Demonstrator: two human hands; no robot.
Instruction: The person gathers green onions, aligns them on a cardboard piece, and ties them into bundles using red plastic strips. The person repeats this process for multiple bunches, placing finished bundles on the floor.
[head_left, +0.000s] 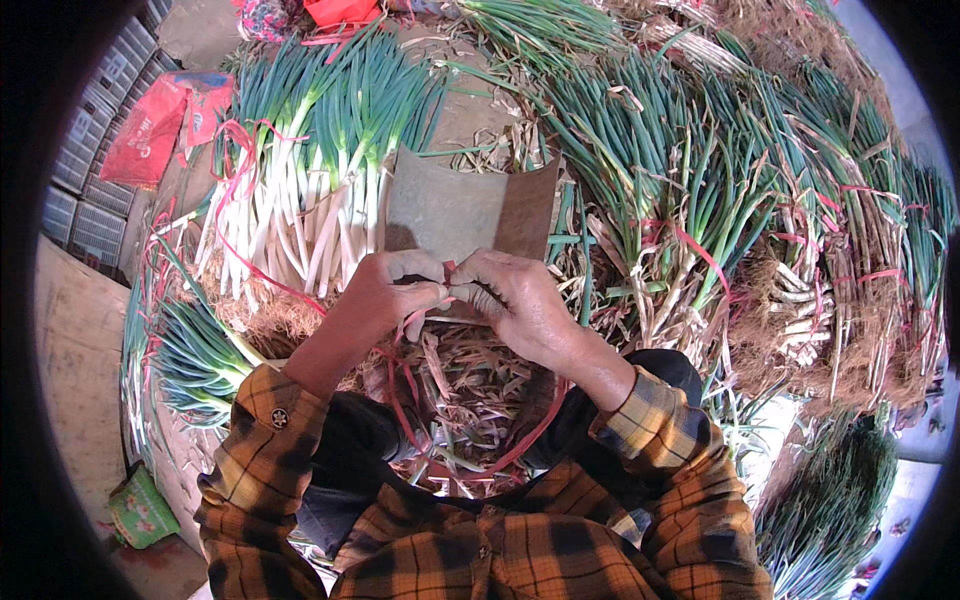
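Observation:
My left hand (394, 289) and my right hand (517, 300) meet in front of me, thumbs and fingertips pinching a thin pink-red plastic strip (449, 275). Both hands' fingers are close together, so part of the strip is hidden. Just beyond them lies a curved grey sheet (459, 202), seemingly metal, its right side in shadow. A long loop of red strip (556, 401) hangs below my hands, between my knees. Left of the sheet are cleaned green onions (285, 202) with white stalks, green tops pointing away and brown roots toward me.
Untrimmed green onions (660, 150) with dry leaves lie to the right, some bundles tied with pink strips. Dry leaf scraps (472, 367) cover the ground between my legs. A red bag (146, 127) and grey plastic crates (97, 176) are at the far left.

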